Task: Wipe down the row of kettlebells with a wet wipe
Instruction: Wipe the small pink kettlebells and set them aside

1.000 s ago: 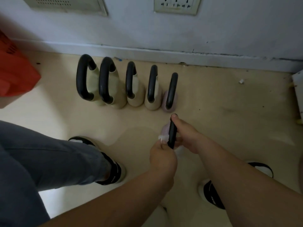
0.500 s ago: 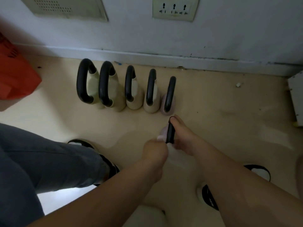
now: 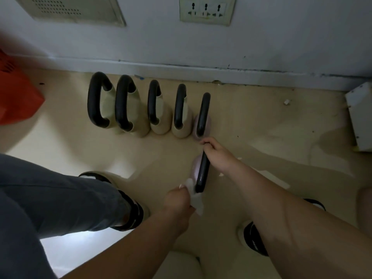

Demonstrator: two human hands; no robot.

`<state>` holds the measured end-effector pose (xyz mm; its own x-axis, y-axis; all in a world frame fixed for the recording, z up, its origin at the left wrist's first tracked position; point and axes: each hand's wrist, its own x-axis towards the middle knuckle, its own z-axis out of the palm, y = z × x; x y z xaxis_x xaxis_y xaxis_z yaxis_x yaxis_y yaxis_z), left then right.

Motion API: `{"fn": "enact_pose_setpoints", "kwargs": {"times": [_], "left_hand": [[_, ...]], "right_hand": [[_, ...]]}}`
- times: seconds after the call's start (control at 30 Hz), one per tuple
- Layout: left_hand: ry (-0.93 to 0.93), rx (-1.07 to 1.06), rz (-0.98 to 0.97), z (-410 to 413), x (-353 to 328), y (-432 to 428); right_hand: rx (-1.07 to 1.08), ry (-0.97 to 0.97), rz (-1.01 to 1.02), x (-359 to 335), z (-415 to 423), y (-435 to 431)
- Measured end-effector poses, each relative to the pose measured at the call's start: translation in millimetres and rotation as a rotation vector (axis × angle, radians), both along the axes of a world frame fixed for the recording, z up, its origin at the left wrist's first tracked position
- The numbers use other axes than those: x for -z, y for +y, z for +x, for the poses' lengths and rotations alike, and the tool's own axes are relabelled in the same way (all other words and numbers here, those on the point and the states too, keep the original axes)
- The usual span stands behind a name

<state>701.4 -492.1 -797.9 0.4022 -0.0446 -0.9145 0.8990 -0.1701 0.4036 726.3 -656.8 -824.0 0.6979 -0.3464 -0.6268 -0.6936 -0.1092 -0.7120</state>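
Note:
A row of kettlebells point(image 3: 157, 109) with black handles stands on the floor along the wall; most have cream bodies, and the rightmost one point(image 3: 203, 115) is pale pink. In front of that row, my right hand point(image 3: 216, 156) grips the far end of the black handle of another small pink kettlebell point(image 3: 202, 172). My left hand point(image 3: 178, 200) pinches a white wet wipe point(image 3: 194, 195) against the near end of that handle. The kettlebell's body is mostly hidden behind the handle and my hands.
My jeans-clad left leg and black-and-white shoe point(image 3: 128, 208) are at the left, and my other shoe point(image 3: 253, 238) is under my right arm. An orange object point(image 3: 16, 93) lies far left. A white box point(image 3: 360, 115) sits at the right wall. A socket plate point(image 3: 207, 10) is above.
My left hand with the wipe has slid down to the near end of the handle. The camera has tilted down and come closer; my right hand keeps its grip.

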Motion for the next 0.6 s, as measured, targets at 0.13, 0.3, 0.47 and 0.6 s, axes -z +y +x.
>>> {"fn": "enact_pose_setpoints", "kwargs": {"times": [0.13,0.3,0.47,0.6], "left_hand": [[-0.019,0.031,-0.043,4.3,9.8,-4.8],[-0.338,0.295,0.136,26.6,10.7,-34.0],[-0.378,0.396,0.172,58.4,4.4,-78.2],[-0.669,0.612,0.176,25.6,2.2,-91.1]], "right_hand": [[0.043,0.066,-0.09,-4.6,-13.9,-13.9],[0.2,0.093,-0.208,1.2,-55.0,-21.0],[0.115,0.162,-0.312,12.2,-85.2,-6.3],[-0.089,0.249,-0.483,15.7,-94.1,14.0]]}}
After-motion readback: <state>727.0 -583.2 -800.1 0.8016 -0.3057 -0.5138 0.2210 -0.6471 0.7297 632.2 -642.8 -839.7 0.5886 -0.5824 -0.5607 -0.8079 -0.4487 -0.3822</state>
